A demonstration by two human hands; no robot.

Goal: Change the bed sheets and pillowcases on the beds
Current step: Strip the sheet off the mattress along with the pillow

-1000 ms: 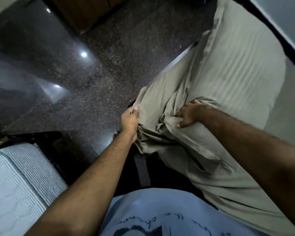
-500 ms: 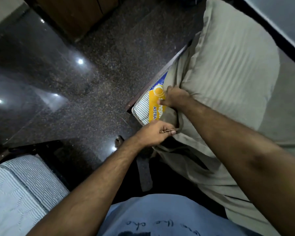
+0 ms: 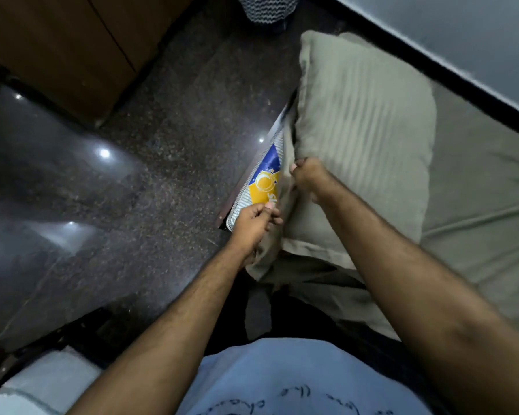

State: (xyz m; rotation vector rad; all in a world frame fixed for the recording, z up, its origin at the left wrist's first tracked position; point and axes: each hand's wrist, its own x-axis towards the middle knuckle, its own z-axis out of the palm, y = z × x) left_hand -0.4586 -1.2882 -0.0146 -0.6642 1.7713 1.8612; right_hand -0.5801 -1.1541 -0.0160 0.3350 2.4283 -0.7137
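An olive-green bed sheet [image 3: 477, 211] covers the bed on the right, and a pillow [image 3: 363, 130] in a matching striped case lies on it. The sheet's corner is peeled back, baring the mattress corner [image 3: 264, 181] with its blue and yellow label. My left hand [image 3: 256, 220] grips bunched sheet at that corner. Farther up the edge, beside the pillow, my right hand [image 3: 309, 175] holds a fold of the sheet.
Dark polished stone floor [image 3: 132, 190] stretches to the left. A wooden cabinet [image 3: 72, 49] stands at the upper left and a patterned basket [image 3: 267, 7] at the top. A second, bare mattress [image 3: 42, 384] shows at the lower left. A grey wall [image 3: 462, 31] runs behind the bed.
The sheet corner has come off the mattress, exposing the label. Both hands have shifted up along the bed's edge with the fabric, the right one toward the pillow.
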